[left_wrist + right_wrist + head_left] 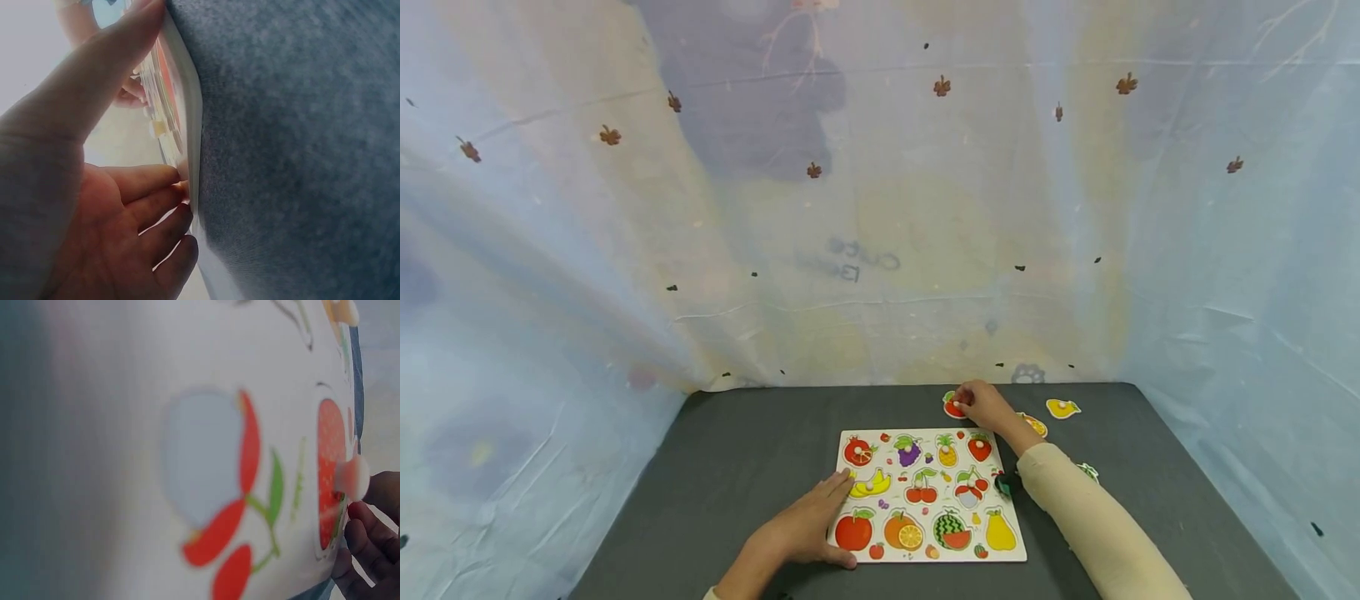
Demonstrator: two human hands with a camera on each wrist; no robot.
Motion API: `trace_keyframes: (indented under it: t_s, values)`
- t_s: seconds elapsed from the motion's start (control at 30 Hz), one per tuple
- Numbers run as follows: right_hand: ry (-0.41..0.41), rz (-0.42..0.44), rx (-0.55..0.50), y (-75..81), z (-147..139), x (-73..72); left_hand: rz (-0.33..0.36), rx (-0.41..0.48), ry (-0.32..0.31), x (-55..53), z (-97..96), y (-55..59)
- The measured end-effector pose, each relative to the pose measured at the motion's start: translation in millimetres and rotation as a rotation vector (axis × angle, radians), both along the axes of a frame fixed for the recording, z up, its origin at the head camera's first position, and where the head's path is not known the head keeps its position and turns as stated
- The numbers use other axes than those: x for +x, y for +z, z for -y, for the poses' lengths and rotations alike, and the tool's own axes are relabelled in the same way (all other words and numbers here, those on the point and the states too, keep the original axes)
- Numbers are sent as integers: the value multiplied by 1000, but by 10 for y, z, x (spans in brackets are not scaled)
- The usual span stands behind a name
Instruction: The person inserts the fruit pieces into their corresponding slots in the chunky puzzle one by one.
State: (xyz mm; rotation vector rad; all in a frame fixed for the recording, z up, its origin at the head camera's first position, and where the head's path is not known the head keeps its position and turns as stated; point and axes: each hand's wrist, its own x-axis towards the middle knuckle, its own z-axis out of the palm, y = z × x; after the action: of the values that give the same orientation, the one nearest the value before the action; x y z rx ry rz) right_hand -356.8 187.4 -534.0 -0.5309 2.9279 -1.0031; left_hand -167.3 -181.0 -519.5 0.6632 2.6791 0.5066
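A white fruit puzzle board (1017,552) lies on the dark table, with knobbed pieces such as a strawberry (331,469) in its upper row. My left hand (811,521) rests along the board's left edge, its fingers extended over the rim and the thumb at the near corner; the left wrist view shows this hand (125,212) against the board's side. Beyond the board's far edge, my right hand (987,407) pinches a red fruit puzzle piece (951,408) with a green leaf. A plain greyish recess (203,456) shows among red printed fruit.
Loose pieces lie right of the board: an orange piece (1035,424) partly behind the right wrist, a yellow pear piece (1063,408) farther back, and a green-leaved piece (1088,472) beside the sleeve (1090,517). A patterned curtain (895,333) hangs behind the table.
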Motion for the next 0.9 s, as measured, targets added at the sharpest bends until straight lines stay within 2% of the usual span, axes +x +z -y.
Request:
trace_keyframes:
  t_s: [0.5, 0.9]
  values:
    - [22, -11, 12, 40, 9, 56, -18, 15, -2, -5, 7, -5]
    - [93, -56, 14, 147, 86, 236, -9, 63, -5, -44, 52, -81]
